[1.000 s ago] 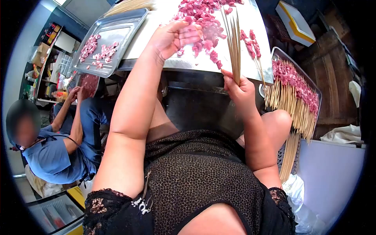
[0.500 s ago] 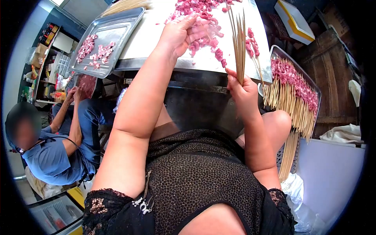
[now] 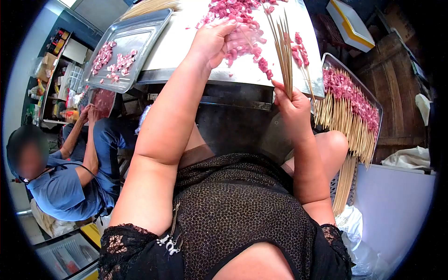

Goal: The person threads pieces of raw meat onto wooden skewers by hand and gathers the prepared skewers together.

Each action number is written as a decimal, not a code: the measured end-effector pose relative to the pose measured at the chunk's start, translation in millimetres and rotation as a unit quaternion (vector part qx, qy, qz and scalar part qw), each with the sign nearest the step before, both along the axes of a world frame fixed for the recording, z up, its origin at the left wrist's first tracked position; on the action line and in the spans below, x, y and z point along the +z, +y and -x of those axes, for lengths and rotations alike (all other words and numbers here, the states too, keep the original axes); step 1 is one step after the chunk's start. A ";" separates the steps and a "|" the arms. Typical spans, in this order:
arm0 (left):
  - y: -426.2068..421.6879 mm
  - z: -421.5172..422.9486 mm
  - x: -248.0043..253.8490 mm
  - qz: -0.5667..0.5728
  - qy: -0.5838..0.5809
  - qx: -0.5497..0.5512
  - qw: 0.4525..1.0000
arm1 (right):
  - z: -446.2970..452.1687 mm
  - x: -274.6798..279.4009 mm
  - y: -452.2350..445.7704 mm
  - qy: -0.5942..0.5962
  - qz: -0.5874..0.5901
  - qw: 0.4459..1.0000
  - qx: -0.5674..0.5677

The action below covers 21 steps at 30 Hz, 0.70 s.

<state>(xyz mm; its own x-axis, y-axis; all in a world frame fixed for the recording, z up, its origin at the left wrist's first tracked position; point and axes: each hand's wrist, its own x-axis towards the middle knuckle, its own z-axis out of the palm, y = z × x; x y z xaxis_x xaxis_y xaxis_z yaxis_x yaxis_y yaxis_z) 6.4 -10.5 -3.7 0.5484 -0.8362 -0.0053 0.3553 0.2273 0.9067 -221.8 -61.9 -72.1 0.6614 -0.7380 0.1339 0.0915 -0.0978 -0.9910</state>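
Note:
My right hand [image 3: 295, 112] is closed round a bundle of bamboo skewers [image 3: 283, 49] that fan upward. Between its thumb and finger is the lower end of one skewer, threaded with pieces of pink raw meat [image 3: 262, 64] and slanting up to the left. My left hand [image 3: 219, 41] is over the pile of cut meat [image 3: 233, 9], close to that skewer's upper end. Its fingers are smeared and pale, so what they hold is unclear. Finished meat skewers [image 3: 302, 50] lie on the white tabletop [image 3: 179, 51] just right of the bundle.
A metal tray [image 3: 142, 42] with meat pieces stands at the left. On the right, another tray [image 3: 380, 116] is packed with meat skewers, above more bare skewers [image 3: 344, 186]. A person in blue [image 3: 70, 191] sits at the left, hands together near a red tray [image 3: 103, 100].
My right hand has shifted slightly right and down with the skewer bundle, which leans a little more left. The threaded skewer moved with it. My left hand has stayed nearly in place.

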 end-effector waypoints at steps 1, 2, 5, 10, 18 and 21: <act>0.3 0.4 0.3 -0.002 -0.007 -0.002 1.000 | 0.1 0.1 -1.0 0.000 0.000 1.000 0.000; 0.5 1.5 0.5 -0.002 -0.006 -0.001 1.000 | 0.4 0.3 -1.8 0.018 0.019 1.000 -0.002; 2.5 5.1 2.7 -0.017 -0.015 0.006 1.000 | -0.4 1.8 -2.1 0.036 0.038 0.999 0.001; 2.5 13.4 5.0 -0.019 0.032 -0.021 0.999 | -10.6 -11.0 1.6 -0.012 0.048 0.999 0.001; -7.3 22.0 -3.8 0.035 0.072 -0.008 0.997 | -16.9 -10.4 11.6 -0.021 -0.035 0.999 -0.011; -8.6 26.4 -3.8 0.026 0.059 -0.023 0.998 | -16.9 -8.5 12.6 -0.036 -0.058 0.998 -0.014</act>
<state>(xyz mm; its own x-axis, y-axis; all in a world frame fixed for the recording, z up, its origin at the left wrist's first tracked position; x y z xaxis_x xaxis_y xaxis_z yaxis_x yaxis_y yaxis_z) -20.1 -19.1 -7.5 0.5080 -0.8610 -0.0245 0.4704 0.2535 0.8453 -204.8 -49.3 -80.6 0.6326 -0.7689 0.0927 0.1608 0.0133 -0.9869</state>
